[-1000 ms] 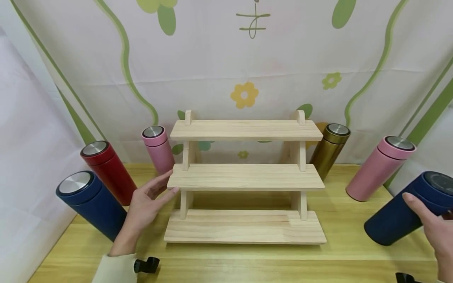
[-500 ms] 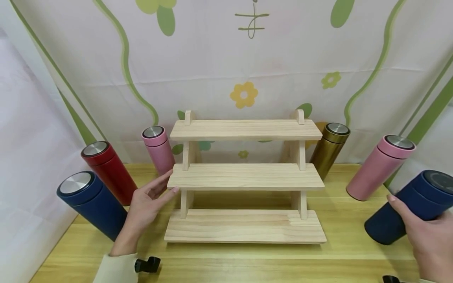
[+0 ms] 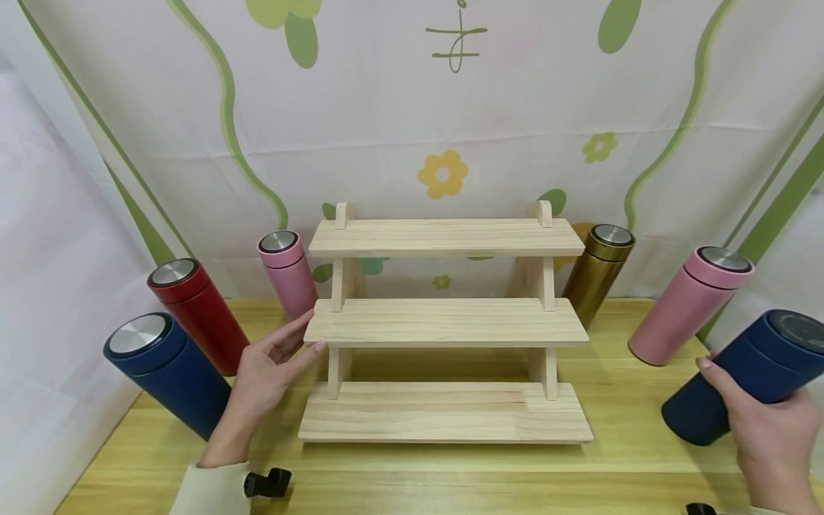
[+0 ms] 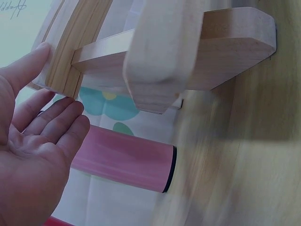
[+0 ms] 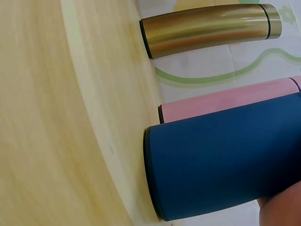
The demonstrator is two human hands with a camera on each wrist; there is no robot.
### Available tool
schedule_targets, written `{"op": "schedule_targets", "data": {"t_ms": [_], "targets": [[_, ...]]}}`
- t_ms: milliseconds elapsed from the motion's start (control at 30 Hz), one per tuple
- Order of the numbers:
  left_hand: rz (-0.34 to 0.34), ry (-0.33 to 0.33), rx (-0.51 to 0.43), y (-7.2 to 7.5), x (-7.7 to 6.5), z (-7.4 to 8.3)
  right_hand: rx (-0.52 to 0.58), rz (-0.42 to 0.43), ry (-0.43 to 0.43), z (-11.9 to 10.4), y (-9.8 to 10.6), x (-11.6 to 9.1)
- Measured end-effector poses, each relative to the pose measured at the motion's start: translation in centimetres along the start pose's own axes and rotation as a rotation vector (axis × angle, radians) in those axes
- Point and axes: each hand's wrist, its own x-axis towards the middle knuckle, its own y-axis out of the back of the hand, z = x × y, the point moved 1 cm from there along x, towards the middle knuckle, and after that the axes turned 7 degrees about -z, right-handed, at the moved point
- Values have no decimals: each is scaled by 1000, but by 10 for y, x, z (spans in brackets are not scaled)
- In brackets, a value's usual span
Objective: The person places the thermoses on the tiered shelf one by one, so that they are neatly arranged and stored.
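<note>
A three-tier wooden display stand (image 3: 444, 320) stands on the table. My left hand (image 3: 260, 379) is at the left end of its middle shelf. The thumb touches the front edge and the fingers lie against the end; in the left wrist view the board's end (image 4: 66, 66) sits between thumb and fingers. At the right, my right hand (image 3: 769, 429) grips a dark blue thermos flask (image 3: 740, 379) around its body. In the right wrist view, the blue flask's base (image 5: 155, 174) is near or on the table, and most of the hand is hidden.
To the left are a blue flask (image 3: 170, 375), a red flask (image 3: 199, 315) and a pink flask (image 3: 290, 275). A gold flask (image 3: 599, 275) stands behind the stand's right side, with another pink flask (image 3: 685, 307) farther right. A patterned cloth (image 3: 515, 86) hangs behind the table (image 3: 463, 479).
My right hand has moved left and farther round the blue flask, its thumb now across the body. The flask has barely shifted. My left hand stays at the stand.
</note>
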Motion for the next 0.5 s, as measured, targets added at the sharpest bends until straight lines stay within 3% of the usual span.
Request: {"op": "schedule_targets", "data": {"t_ms": [500], "targets": [[-9,22,2,0,-3,4,-100,28,-19,-4,-3,-2]]}}
